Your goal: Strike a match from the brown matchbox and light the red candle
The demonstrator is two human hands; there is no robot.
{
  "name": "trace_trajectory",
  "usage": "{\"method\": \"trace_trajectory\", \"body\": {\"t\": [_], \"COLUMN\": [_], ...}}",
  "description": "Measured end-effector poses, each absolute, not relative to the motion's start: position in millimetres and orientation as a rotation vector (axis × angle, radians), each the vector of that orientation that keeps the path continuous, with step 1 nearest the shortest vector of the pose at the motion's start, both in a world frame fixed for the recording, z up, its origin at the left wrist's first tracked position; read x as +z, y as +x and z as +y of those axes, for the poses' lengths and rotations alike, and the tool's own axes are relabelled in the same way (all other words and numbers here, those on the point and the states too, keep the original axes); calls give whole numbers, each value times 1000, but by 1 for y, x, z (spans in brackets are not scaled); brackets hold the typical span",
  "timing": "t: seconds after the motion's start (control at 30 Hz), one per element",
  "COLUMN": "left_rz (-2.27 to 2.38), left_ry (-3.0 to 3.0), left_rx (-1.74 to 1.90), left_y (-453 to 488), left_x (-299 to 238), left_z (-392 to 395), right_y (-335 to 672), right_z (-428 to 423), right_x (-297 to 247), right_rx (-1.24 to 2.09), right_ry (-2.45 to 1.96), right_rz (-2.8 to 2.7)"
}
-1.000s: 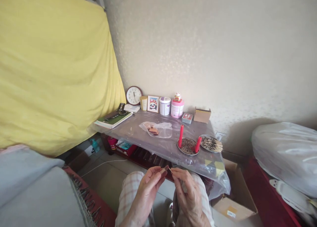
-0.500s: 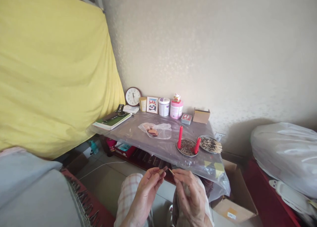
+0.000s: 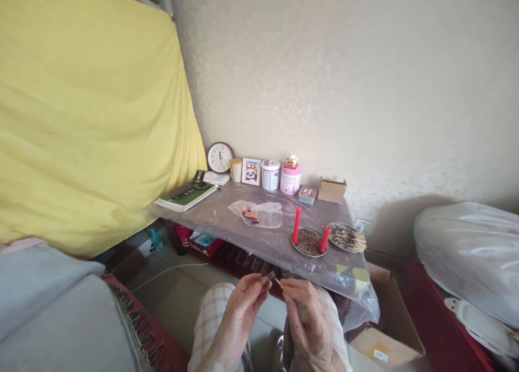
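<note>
Between the thumb and fingers of my left hand (image 3: 243, 310) is a small brown matchbox (image 3: 267, 278). My right hand (image 3: 308, 315) pinches a thin matchstick (image 3: 279, 282), whose tip is at or very near the box's end; I cannot tell whether they touch. No flame shows. Both hands are above my knees, in front of the low table (image 3: 211, 212). On the table two red candles (image 3: 297, 224) stand in a round dish (image 3: 308, 251) of dark bits. Beside it a second dish (image 3: 340, 246) bears many matchsticks (image 3: 352, 238). More brown matchboxes (image 3: 251, 216) lie on a crumpled clear bag (image 3: 272, 215).
Along the wall are a clock (image 3: 220, 157), a cup (image 3: 235, 170), a panda picture (image 3: 251, 172), two tins (image 3: 270, 175), a card box (image 3: 307, 194) and an open carton (image 3: 331, 191). Books (image 3: 186, 198) lie left. A cardboard box (image 3: 389, 337) stands on the floor at right.
The view has shifted slightly, so the table and its things appear a little further right. My hands hold almost the same pose, with the matchstick still by the matchbox.
</note>
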State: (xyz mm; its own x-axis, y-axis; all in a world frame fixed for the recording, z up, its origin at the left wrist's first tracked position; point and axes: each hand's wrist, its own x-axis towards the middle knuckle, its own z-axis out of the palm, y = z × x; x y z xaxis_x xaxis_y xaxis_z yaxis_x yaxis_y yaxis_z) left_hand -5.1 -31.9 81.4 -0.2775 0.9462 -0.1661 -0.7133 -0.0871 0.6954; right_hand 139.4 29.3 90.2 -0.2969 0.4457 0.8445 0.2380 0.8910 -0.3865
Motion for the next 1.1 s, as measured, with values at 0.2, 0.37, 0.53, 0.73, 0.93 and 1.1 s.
{"method": "trace_trajectory", "body": {"t": [0.2,0.37,0.53,0.73,0.93,1.1], "left_rz": [875,886,883,814,837,843], "left_ry": [391,334,337,392,378,418], "left_rx": [1677,1681,1688,1687,1706,1696], "left_y": [-7,-9,-8,-7,-8,-8], "left_x": [85,80,81,83,81,86], "left_z": [-38,-32,-27,-29,-27,-30], "right_y": [139,143,135,132,139,133], "right_z": [65,58,38,34,30,70], "right_x": [53,71,84,87,96,60], "right_rx": [103,225,287,273,245,162], "right_ry": [-771,-764,-648,-562,-507,-695], "right_rz": [-1808,-1760,-1751,-1856,-1814,-1807]}}
